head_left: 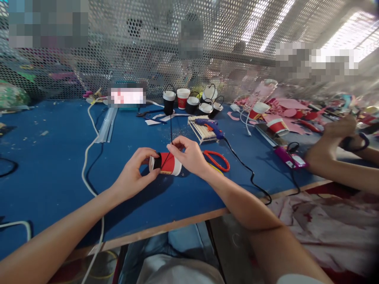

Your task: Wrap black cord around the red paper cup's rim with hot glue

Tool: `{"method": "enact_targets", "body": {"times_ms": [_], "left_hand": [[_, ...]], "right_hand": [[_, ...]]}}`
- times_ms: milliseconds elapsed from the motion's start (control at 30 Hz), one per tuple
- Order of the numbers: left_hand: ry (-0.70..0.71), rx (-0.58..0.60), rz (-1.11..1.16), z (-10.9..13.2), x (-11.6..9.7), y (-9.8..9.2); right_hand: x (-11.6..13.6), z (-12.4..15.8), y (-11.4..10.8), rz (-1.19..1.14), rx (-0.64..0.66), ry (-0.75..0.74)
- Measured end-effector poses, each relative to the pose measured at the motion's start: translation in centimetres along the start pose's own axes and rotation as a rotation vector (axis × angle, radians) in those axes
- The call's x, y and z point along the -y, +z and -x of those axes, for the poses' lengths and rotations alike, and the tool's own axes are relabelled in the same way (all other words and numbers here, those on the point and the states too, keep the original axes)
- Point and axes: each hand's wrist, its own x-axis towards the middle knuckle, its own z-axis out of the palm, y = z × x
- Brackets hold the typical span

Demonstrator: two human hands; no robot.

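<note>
A red paper cup (171,163) with a white rim lies on its side on the blue table, a black band around its narrow end. My left hand (134,173) grips that end between thumb and fingers. Above the cup, my right hand (191,156) pinches a thin black cord (171,128), which runs from the band up past the fingertips. Just right of this hand lie red and yellow looped handles (225,162), partly covered by the wrist. Behind it, a blue glue gun (211,127) rests on a small rack of pale sticks (201,136).
Several cups (193,103), most wrapped in black with cord handles, stand at the back by the mesh wall. A white cable (85,161) crosses the left side. Clear strips (107,125) lie beyond it. On the right are pink scraps (288,104) and another person's hands (336,136).
</note>
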Motion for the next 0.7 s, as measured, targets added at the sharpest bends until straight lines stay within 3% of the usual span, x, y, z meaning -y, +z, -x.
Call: {"method": "enact_targets", "body": {"times_ms": [333, 533, 700], "left_hand": [[0.018, -0.033, -0.053, -0.4, 0.3, -0.6], [-0.08, 0.001, 0.057, -0.4, 0.5, -0.7], [-0.096, 0.075, 0.089, -0.4, 0.2, -0.4]], "right_hand": [[-1.4, -0.6, -1.2, 0.04, 0.028, 0.202], [-1.6, -0.8, -1.5, 0.004, 0.001, 0.204], [-0.8, -1.2, -1.3, -0.214, 0.019, 0.086]]}}
